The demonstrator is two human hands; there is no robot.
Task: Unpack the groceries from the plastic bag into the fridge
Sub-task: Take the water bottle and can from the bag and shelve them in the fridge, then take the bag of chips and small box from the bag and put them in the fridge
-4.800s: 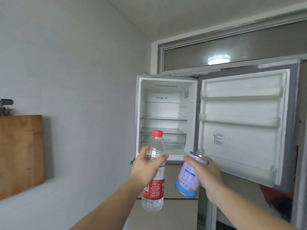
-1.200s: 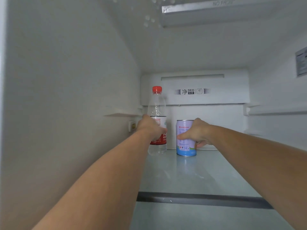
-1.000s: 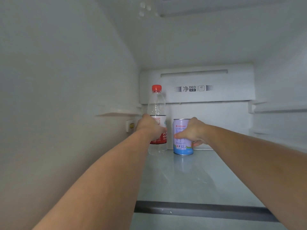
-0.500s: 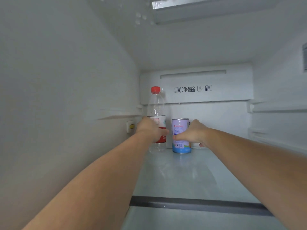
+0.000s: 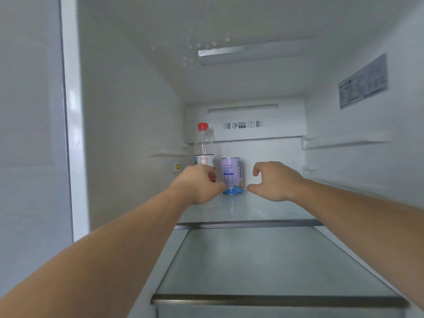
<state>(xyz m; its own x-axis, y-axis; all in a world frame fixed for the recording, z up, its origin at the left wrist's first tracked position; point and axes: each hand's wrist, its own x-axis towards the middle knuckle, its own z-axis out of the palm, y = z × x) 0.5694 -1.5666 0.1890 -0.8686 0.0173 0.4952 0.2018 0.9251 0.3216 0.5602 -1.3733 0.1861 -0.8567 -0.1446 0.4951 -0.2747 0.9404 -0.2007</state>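
A clear water bottle [image 5: 203,145] with a red cap and red label stands upright at the back left of the fridge's glass shelf [image 5: 263,207]. A lilac and blue can [image 5: 231,174] stands just right of it. My left hand [image 5: 198,183] hovers in front of the bottle's lower half, fingers curled, holding nothing. My right hand [image 5: 273,180] is to the right of the can, apart from it, thumb and fingers spread in a C shape. The plastic bag is out of view.
The white fridge interior surrounds both arms: left wall [image 5: 128,134], back panel [image 5: 243,125] with printed logo, right wall with a label sticker [image 5: 362,84]. A second glass shelf [image 5: 275,267] with a dark front trim lies nearer and lower. Shelf rails jut from both side walls.
Both hands have let go: the left has come off the bottle and the right off the can, and both have drawn back toward me. Bottle and can stay standing on the shelf.
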